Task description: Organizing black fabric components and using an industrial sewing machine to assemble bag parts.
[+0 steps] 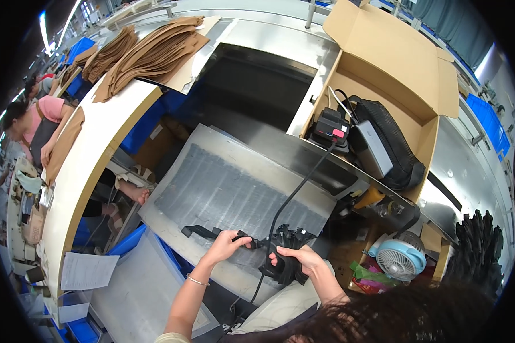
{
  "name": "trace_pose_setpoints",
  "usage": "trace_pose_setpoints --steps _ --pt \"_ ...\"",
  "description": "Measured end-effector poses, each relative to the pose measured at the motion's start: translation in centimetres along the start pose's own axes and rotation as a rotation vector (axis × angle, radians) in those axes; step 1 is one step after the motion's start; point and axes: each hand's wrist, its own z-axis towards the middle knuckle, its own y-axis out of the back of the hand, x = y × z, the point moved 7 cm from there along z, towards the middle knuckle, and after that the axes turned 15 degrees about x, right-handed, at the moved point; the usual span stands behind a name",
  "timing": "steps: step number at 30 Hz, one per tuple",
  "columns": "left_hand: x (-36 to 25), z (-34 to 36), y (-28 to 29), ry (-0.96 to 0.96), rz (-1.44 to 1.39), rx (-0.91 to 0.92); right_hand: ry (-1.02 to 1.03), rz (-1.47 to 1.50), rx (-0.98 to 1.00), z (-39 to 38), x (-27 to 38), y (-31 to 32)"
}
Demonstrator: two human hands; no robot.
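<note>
My left hand, with a bracelet at its wrist, is closed in a pinch on a black strip. One end of that strip sticks out to the left over the grey board. Close by on the right, my right hand is closed around a bundle of black strips, thumb on top. The strips look like fabric, but their exact kind is too dark to tell. Both hands are just above the near edge of a worn grey board that slopes across my lap.
A black cable runs down past my hands from an open cardboard box holding a black pouch and devices. To the right are a blue fan and a black strip pile. Brown pieces lie far left; a co-worker sits beyond.
</note>
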Motion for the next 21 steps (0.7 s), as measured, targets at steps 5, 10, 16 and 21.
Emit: trace_pose_setpoints --steps 5,10,16,21 --pt "-1.5 -0.7 -2.5 -0.110 -0.258 0.063 0.050 -0.039 -0.030 -0.4 0.4 0.8" --pt "-0.4 -2.0 -0.6 -0.085 -0.424 -0.271 0.242 0.036 -0.014 -3.1 2.5 -0.1" --pt "-11.7 -14.4 7.4 -0.533 -0.438 -0.708 0.595 0.053 -0.211 -12.7 5.8 -0.7" --pt "-25.6 -19.2 4.3 -0.565 -0.059 -0.675 0.816 -0.041 -0.470 -21.4 6.6 -4.2"
